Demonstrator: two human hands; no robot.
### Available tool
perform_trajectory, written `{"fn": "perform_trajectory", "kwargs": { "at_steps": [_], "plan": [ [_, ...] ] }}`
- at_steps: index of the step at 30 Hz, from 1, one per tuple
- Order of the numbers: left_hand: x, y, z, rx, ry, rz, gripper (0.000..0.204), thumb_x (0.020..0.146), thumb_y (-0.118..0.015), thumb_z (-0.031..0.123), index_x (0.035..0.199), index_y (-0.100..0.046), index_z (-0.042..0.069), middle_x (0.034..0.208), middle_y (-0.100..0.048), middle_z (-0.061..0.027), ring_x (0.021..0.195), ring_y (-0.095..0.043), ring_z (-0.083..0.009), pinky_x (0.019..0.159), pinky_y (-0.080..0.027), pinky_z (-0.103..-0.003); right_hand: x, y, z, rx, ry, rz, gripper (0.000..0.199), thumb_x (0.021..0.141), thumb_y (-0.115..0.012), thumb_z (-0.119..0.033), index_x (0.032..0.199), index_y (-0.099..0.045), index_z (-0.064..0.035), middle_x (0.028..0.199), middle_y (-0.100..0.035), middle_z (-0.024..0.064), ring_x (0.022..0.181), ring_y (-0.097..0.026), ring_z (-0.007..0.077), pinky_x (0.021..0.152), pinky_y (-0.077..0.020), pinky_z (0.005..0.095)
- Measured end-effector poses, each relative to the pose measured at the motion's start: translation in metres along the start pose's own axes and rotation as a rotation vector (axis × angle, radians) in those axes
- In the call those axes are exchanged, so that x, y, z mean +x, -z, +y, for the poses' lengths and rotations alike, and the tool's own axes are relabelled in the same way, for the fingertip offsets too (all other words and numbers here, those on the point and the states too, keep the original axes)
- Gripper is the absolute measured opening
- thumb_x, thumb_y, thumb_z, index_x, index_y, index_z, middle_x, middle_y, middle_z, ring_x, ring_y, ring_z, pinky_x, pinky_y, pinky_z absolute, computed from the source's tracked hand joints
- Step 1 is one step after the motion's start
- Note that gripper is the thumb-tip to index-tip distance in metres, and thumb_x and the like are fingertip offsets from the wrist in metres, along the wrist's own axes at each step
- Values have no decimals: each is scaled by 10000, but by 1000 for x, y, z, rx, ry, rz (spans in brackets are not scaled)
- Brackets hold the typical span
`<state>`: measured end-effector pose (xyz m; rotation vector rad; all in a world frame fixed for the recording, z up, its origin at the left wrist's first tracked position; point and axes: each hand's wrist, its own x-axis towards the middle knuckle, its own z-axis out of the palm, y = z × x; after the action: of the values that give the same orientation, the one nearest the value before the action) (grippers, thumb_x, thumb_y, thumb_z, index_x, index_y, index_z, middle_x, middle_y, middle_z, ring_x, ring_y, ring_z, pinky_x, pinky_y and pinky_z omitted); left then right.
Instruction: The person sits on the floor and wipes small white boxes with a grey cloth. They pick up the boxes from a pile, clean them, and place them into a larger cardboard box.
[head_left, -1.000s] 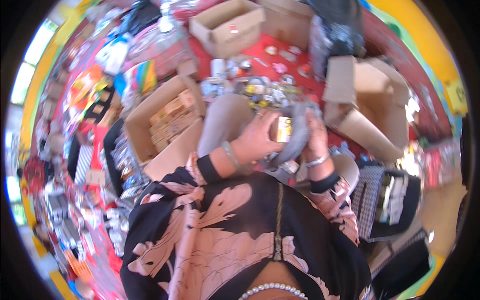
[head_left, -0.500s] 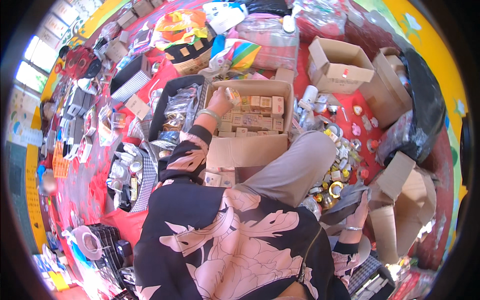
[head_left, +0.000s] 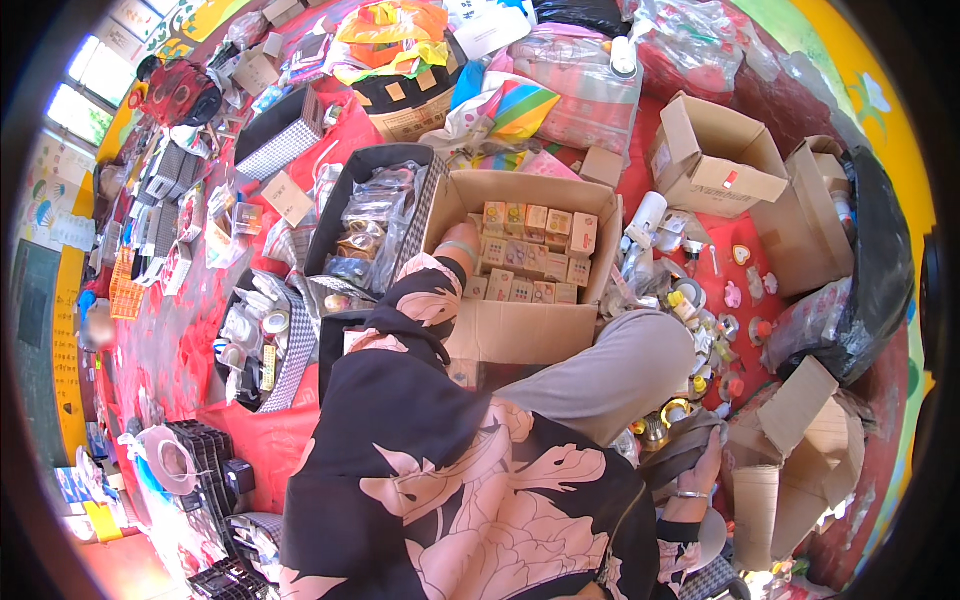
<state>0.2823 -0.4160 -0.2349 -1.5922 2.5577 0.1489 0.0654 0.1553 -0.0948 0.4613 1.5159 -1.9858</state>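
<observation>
My left hand (head_left: 462,240) reaches into the cardboard box (head_left: 520,330) of small cartons, grip hidden, while my right hand (head_left: 706,452) clasps grey fabric (head_left: 675,450).

1 head-worn fisheye view, looking steeply down, close over lap and cardboard box (head_left: 520,270)

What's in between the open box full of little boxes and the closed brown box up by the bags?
In the head view, a small plain carton sits on the red cloth between the open box and the closed brown box.
</observation>
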Motion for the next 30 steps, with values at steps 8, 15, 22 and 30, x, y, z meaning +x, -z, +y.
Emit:
{"fn": "perform_trajectory", "kwargs": {
  "at_steps": [8,15,22,30],
  "plan": [
    [21,-7,10,-39,-23,148,349,873,-429,123,1165,-447,-66,972,-615,-260,831,-650,-347,696,-541,-424,12,-2,9,-33,-45,27,422,899,-552,-309,1185,-491,-5,1099,-595,135,971,-601,266,833,-492,384],
    [37,1,18,32,-80,46,270,839,-498,109,1046,-562,-52,912,-642,-232,799,-666,-301,667,-544,-390,12,-6,13,-38,-72,70,389,898,-557,-293,1184,-497,-37,1090,-601,127,943,-613,264,803,-507,385],
    [55,-33,13,57,-58,20,194,812,-509,36,905,-674,-5,1015,-614,-217,928,-625,-334,784,-521,-398,15,-3,23,11,-108,61,364,901,-556,-264,1181,-498,-39,1083,-607,123,932,-618,259,799,-513,380],
    [51,-15,25,225,-172,-134,358,837,-462,60,1184,-491,-26,1153,-537,-252,929,-618,-365,816,-507,-418,7,-8,19,-2,-58,69,317,899,-558,-237,1151,-515,-48,1055,-619,109,913,-622,246,786,-515,367]
  ]
}}
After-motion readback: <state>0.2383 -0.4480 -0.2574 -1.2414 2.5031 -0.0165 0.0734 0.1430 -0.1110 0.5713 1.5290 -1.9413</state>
